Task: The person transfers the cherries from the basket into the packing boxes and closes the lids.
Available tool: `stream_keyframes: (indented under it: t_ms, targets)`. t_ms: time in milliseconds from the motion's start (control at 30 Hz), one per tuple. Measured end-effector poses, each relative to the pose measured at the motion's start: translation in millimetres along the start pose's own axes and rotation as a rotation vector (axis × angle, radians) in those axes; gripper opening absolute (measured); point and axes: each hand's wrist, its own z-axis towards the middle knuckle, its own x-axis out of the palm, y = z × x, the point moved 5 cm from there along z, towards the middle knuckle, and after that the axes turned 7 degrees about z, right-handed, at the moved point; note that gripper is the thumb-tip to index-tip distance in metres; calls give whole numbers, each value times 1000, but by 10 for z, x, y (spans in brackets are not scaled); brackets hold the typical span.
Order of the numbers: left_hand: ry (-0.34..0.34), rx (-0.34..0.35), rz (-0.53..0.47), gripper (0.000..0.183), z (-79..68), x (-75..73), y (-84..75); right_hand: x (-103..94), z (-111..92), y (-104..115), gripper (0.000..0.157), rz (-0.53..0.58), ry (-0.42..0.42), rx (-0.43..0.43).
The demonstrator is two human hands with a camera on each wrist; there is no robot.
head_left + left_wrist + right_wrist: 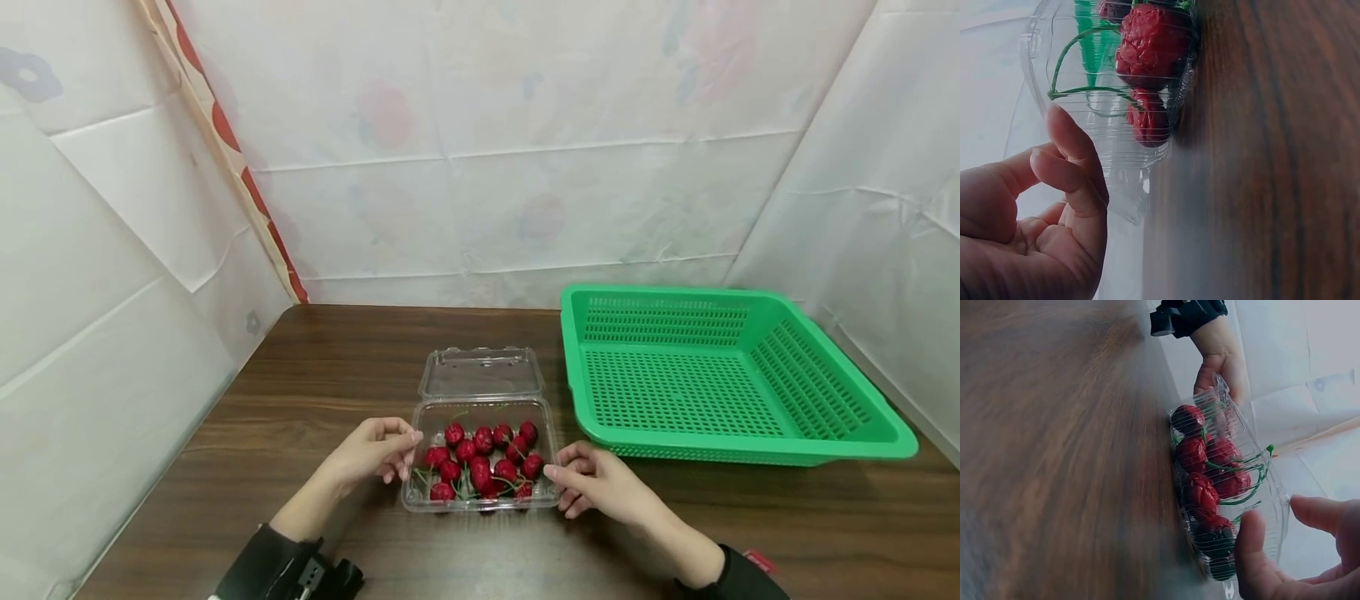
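A clear plastic clamshell box (480,505) sits on the table, its lid (482,375) folded back away from the person. Inside lie several dark red cherries (482,442) with green stems. My left hand (378,452) holds the box's left side, thumb at the rim and fingers bent beside the wall. On the opposite side my right hand (596,481) grips the rim, with the thumb over the edge and the fingers outside. From the right wrist, the ribbed wall shows between the thumb (1319,512) and a finger (1251,534), cherries pressed up behind it.
A large green plastic basket (738,444) with perforated sides stands right of the box, close to the right hand. The brown wood-grain table (337,350) meets white patterned sheeting (487,217) at the back and both sides.
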Motion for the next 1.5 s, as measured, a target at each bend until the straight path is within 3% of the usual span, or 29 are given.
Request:
stream_keyframes:
  t_ms: [300, 600, 867, 1333, 1500]
  targets:
    - [21, 21, 27, 26, -7, 12, -26, 23, 53, -40, 37, 116, -5, -17]
    - [42, 0, 95, 32, 12, -8, -23, 41, 43, -54, 29, 225, 56, 7]
    - [36, -12, 192, 33, 70, -124, -64, 47, 27, -58, 26, 263, 101, 25]
    - [-55, -102, 375, 35, 405, -300, -150, 35, 23, -90, 24, 273, 114, 42]
    - [-107, -154, 385, 34, 567, -374, -156, 28, 32, -84, 23, 273, 121, 43]
